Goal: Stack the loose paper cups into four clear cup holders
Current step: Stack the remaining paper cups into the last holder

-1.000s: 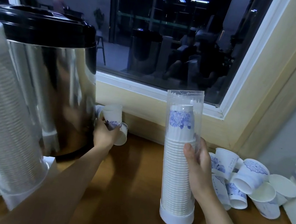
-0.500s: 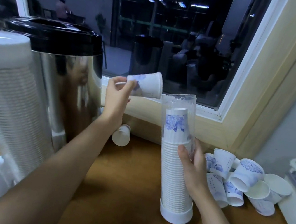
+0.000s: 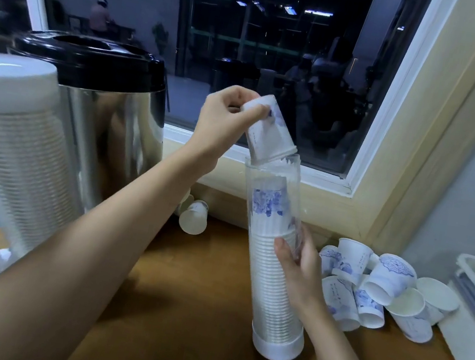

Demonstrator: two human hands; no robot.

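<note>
Centre frame, the left hand (image 3: 226, 122) pinches an upturned paper cup (image 3: 271, 137) by its base at the mouth of the clear holder (image 3: 263, 265); the right hand (image 3: 301, 272) grips the holder mid-height. Light and crushable, the cup likely suits a gentle hold at its base.

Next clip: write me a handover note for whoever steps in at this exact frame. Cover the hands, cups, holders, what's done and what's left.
Left hand: grips an upside-down paper cup, tilted, its mouth at the open top of the clear cup holder.
Right hand: holds that holder around mid-height; it stands on the wooden counter.
Done: the stack inside reaches most of the way up; a second holder at far left looks full.
Left: seat the held cup, then collect the loose cups piled at right and the stray cup lying by the metal urn.
</note>
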